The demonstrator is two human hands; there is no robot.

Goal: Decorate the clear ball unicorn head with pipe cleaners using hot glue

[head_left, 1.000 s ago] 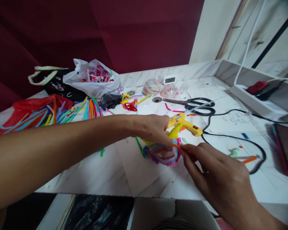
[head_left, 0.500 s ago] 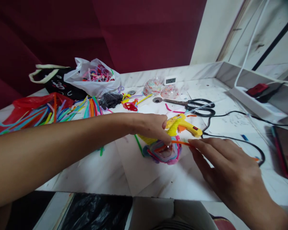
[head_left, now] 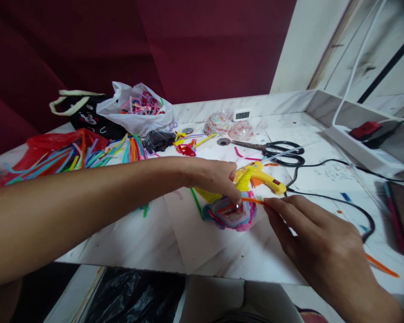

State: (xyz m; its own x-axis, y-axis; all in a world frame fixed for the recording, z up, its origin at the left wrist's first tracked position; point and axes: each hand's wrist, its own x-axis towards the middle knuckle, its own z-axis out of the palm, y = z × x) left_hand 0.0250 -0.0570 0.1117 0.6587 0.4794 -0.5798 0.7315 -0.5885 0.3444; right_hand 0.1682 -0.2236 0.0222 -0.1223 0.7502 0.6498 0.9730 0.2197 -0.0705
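Note:
A small basket-like craft of coiled coloured pipe cleaners (head_left: pixel 230 215) sits on the white marble table (head_left: pixel 161 233). My left hand (head_left: pixel 215 178) reaches across from the left and pinches an orange pipe cleaner (head_left: pixel 252 201) against the craft's top rim. My right hand (head_left: pixel 319 251) comes in from the lower right and pinches the free end of the same orange strand. A yellow pipe cleaner piece (head_left: pixel 244 180) lies just behind the craft.
A yellow glue gun (head_left: pixel 267 177) with a black cord (head_left: pixel 340 202) lies behind the craft. Black scissors (head_left: pixel 276 150) lie farther back. Loose pipe cleaners (head_left: pixel 74 157), a white plastic bag (head_left: pixel 134 110), a black bag, a small clock and a power strip (head_left: pixel 366 143) crowd the table.
My right hand slid a little to the right and stretched the orange strand out along the craft's rim. My left hand stayed pinched on the craft. The camera shifted slightly.

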